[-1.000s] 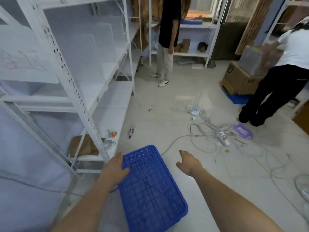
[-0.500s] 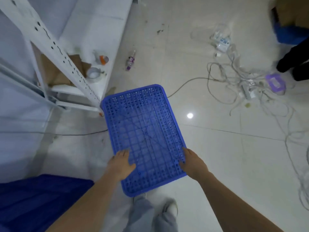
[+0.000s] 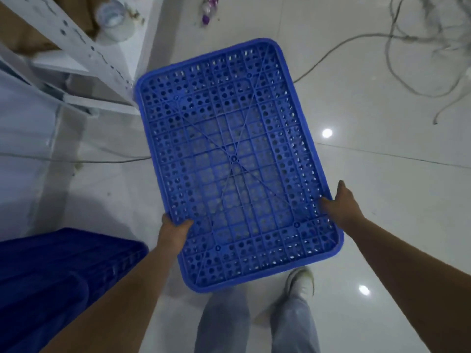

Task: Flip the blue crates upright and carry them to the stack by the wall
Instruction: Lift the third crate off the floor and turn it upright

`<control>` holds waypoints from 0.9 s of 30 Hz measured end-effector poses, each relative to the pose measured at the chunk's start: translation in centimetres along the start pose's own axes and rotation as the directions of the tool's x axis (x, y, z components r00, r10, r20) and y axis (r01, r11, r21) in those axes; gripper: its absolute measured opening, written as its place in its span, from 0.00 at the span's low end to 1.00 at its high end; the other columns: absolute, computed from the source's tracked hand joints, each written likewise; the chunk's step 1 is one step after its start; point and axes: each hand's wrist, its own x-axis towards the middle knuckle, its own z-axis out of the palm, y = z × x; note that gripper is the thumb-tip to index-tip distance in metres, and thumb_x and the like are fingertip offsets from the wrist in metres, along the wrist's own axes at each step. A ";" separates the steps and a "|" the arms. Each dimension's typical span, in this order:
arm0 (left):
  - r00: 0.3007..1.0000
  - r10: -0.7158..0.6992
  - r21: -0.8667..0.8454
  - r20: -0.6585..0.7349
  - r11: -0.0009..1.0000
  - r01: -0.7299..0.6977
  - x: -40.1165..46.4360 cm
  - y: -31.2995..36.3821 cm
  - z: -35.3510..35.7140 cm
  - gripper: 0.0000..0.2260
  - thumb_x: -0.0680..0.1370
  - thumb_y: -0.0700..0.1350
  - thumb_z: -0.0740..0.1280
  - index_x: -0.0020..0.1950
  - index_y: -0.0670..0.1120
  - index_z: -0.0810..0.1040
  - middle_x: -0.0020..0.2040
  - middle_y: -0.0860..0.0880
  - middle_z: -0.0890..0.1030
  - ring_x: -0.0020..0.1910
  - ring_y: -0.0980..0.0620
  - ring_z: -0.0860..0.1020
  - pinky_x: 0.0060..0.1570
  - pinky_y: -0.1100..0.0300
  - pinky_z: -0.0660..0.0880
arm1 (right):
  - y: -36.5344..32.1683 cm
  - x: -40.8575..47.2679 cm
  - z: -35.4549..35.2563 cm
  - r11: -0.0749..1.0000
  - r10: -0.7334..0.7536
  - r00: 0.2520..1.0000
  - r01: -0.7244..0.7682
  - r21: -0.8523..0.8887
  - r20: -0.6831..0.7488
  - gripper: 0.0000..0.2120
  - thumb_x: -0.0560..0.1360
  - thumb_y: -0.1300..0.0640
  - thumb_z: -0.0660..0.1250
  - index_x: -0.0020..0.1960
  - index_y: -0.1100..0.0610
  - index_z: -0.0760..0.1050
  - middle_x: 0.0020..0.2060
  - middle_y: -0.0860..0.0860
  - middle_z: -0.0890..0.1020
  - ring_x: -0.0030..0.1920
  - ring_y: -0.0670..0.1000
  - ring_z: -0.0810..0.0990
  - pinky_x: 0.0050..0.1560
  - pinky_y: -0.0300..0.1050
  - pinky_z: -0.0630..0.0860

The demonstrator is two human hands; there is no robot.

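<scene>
A blue perforated crate point(image 3: 234, 159) faces me bottom side up, its ribbed underside showing, held above the white tiled floor. My left hand point(image 3: 173, 230) grips its left long edge near the close end, thumb on top. My right hand point(image 3: 340, 203) grips the right long edge opposite. More dark blue crates point(image 3: 58, 276) sit at the lower left, only partly in view.
A white metal shelf post point(image 3: 84, 47) and low shelf with a tape roll point(image 3: 112, 19) stand at the upper left, close to the crate's far corner. Loose cables point(image 3: 407, 47) lie on the floor at the upper right. My legs and a shoe point(image 3: 300, 284) are below the crate.
My view has tilted down from the room to the floor. Both hands moved from the crate's far end to its near sides and gripped it; the crate now looks nearer and larger.
</scene>
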 end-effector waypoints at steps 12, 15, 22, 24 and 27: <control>0.964 -0.266 -0.495 -0.008 0.838 0.228 2.6 2.0 0.5 0.19 0.78 0.50 0.66 0.63 0.39 0.76 0.55 0.39 0.81 0.48 0.37 0.80 0.50 0.42 0.78 | -1.3 5.2 -1.0 0.932 -0.100 0.995 0.092 0.350 0.005 0.11 0.73 0.54 0.71 0.46 0.60 0.72 0.36 0.54 0.77 0.37 0.56 0.77 0.48 0.56 0.78; 0.962 -0.273 -0.470 -0.023 0.852 0.230 0.7 3.4 -0.1 0.20 0.78 0.49 0.66 0.65 0.39 0.75 0.56 0.40 0.80 0.51 0.37 0.80 0.45 0.46 0.77 | -1.2 3.9 -3.2 0.947 -0.208 0.978 0.198 0.251 0.010 0.18 0.72 0.56 0.71 0.32 0.58 0.64 0.30 0.53 0.71 0.35 0.54 0.72 0.35 0.46 0.69; 0.974 -0.196 -0.520 0.110 0.824 0.224 -4.4 6.7 0.3 0.20 0.77 0.50 0.68 0.64 0.39 0.75 0.59 0.41 0.80 0.45 0.40 0.79 0.48 0.45 0.77 | -1.7 -2.1 -9.6 0.846 -0.323 0.931 0.364 0.390 -0.168 0.12 0.74 0.59 0.68 0.43 0.70 0.72 0.37 0.62 0.78 0.37 0.54 0.76 0.38 0.44 0.71; 0.973 -0.181 -0.518 0.146 0.823 0.231 -5.4 7.2 0.8 0.22 0.76 0.51 0.68 0.65 0.39 0.75 0.58 0.39 0.81 0.45 0.40 0.80 0.47 0.45 0.78 | -2.0 -3.8 -11.6 0.859 -0.344 0.903 0.413 0.303 -0.257 0.15 0.73 0.59 0.68 0.41 0.73 0.69 0.36 0.67 0.74 0.36 0.53 0.73 0.34 0.43 0.67; 0.972 -0.101 -0.472 0.213 0.860 0.193 -8.2 8.4 2.4 0.17 0.78 0.50 0.66 0.61 0.40 0.75 0.45 0.43 0.79 0.41 0.45 0.77 0.43 0.50 0.76 | -2.6 -7.1 -13.6 0.857 -0.385 0.847 0.476 0.199 -0.366 0.17 0.72 0.61 0.69 0.33 0.63 0.63 0.28 0.55 0.66 0.31 0.50 0.65 0.27 0.34 0.61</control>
